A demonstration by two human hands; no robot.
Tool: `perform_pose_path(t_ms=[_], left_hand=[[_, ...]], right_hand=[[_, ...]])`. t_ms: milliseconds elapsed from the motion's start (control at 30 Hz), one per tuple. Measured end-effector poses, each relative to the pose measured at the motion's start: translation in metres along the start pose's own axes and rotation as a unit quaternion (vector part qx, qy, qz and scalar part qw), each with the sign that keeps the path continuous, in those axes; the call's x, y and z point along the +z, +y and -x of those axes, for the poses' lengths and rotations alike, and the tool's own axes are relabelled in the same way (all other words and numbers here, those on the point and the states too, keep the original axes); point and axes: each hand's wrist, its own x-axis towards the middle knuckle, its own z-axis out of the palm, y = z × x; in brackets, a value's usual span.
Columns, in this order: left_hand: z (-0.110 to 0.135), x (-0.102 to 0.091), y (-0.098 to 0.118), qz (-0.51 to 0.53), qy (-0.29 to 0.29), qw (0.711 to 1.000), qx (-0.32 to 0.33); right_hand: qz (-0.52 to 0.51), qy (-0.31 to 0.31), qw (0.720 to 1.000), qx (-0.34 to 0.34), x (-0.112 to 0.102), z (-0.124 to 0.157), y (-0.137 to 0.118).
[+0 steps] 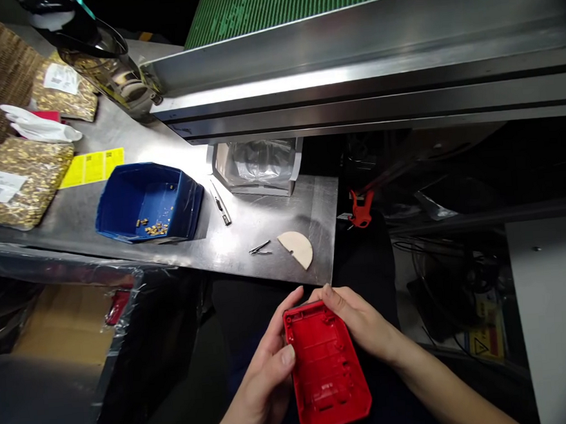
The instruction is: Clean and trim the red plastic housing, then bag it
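Above my lap I hold a red plastic housing (323, 364), its hollow inside turned up toward me, with ribs and small posts along the walls. My left hand (269, 361) grips its left side, thumb on the rim. At the top right corner my right hand (358, 316) is closed on it, thumb over the edge and the other fingers hidden behind. Past the housing, on the metal table, lie a cream half-round disc (298, 246), tweezers (260, 248) and a slim cutter-like tool (220, 205).
A blue bin (146, 199) with several small brass pieces stands left; a grey bin (262, 184) holds clear plastic. Bags of brass parts (23, 178) lie farther left. A metal rail (351, 71) borders the green conveyor belt (297, 1). Orange-handled pliers (361, 208) hang at the table's right.
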Motion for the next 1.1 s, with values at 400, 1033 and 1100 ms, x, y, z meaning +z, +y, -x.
perform_pose_path(t_ms=[400, 1033, 1100], left_hand=[[-0.011, -0.035, -0.001, 0.073, -0.076, 0.993, 0.045], [0.023, -0.114, 0.01, 0.081, 0.121, 0.984, 0.106], [0.036, -0.123, 0.001, 0.053, 0.183, 0.975, 0.112]], right_hand=[[0.139, -0.034, 0.988, -0.06, 0.016, 0.007, -0.012], [0.799, 0.065, 0.589, -0.105, -0.233, -0.099, -0.006], [0.807, 0.035, 0.578, -0.117, -0.227, -0.091, -0.011]])
